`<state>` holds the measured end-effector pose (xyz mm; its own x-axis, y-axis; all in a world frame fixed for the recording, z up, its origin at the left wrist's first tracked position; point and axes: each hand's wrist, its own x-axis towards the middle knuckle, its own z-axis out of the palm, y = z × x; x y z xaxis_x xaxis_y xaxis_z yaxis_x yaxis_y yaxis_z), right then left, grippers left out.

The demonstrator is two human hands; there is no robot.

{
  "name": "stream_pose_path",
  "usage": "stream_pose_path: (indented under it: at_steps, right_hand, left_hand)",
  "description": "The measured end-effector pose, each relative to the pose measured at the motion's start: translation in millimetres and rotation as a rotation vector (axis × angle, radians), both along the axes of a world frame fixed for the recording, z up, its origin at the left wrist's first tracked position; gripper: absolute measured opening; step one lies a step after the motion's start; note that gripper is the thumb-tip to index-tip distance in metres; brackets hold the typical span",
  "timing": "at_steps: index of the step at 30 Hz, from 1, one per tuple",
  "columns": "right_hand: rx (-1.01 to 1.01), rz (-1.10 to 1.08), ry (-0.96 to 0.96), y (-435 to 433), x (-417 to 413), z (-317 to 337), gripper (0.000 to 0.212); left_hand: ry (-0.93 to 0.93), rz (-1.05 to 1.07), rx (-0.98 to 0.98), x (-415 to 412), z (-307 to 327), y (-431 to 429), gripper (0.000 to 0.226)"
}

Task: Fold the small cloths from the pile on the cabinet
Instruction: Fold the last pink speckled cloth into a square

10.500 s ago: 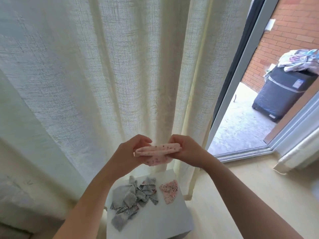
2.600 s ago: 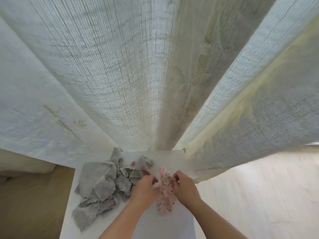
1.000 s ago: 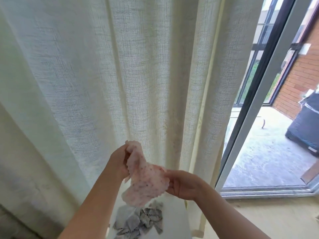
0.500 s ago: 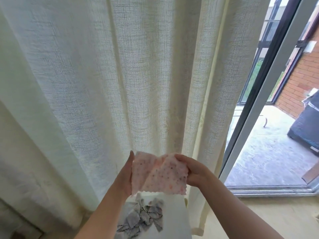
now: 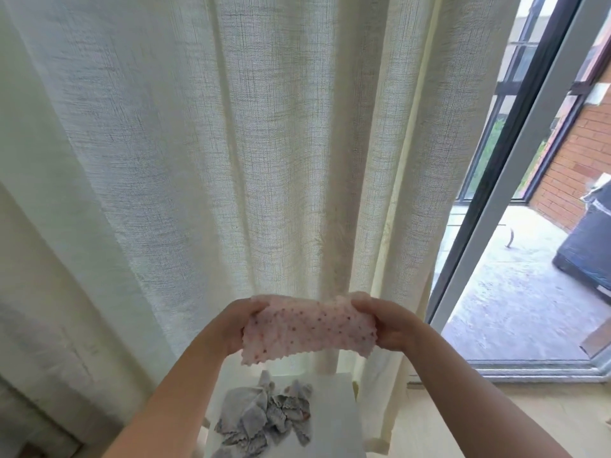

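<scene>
We hold the pink dotted cloth stretched out in the air, left grip pinching its left edge, right grip pinching its right edge, above the grey pile on the tabletop

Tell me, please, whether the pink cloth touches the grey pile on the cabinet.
Apart. The head view shows curtain and bare cabinet between the raised pink cloth and the grey pile.

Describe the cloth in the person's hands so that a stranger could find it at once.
Find the wide cream curtain; low before it, above the white cabinet, the left hand and right hand grip a stretched pink cloth by its ends. Unlike the grey cloths piled below, it has dark dots and is held in the air.
</scene>
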<state>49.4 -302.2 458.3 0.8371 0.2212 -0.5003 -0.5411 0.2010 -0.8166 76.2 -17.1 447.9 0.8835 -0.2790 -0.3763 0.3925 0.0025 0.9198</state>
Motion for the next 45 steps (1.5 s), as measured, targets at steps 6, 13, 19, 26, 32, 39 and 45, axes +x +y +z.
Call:
stream_pose_path:
  at_steps: [6,13,19,26,32,39,45]
  right_hand:
    - [-0.134,-0.071,-0.494,-23,7,43,0.060]
    - [-0.319,-0.016,-0.600,-21,10,52,0.062]
    - [-0.186,-0.031,-0.590,-18,6,56,0.052]
    - [-0.240,0.043,-0.596,-8,0,57,0.027]
    - [-0.679,0.093,-0.736,33,-7,78,0.020]
    - [-0.469,-0.117,-0.504,53,0,93,0.021]
    - [-0.307,-0.163,-0.445,50,-3,95,0.017]
  left_hand:
    - [-0.330,0.007,-0.246,-1,36,33,0.046]
    - [-0.409,-0.069,-0.116,-6,56,36,0.053]
    - [-0.502,-0.108,-0.017,-12,67,43,0.025]
    - [-0.427,-0.145,0.384,-10,67,51,0.029]
    - [-0.655,-0.080,0.614,-23,54,-3,0.017]
    - [-0.816,-0.202,0.401,-53,39,-46,0.085]
    - [-1.005,0.110,0.478,-47,46,-57,0.042]
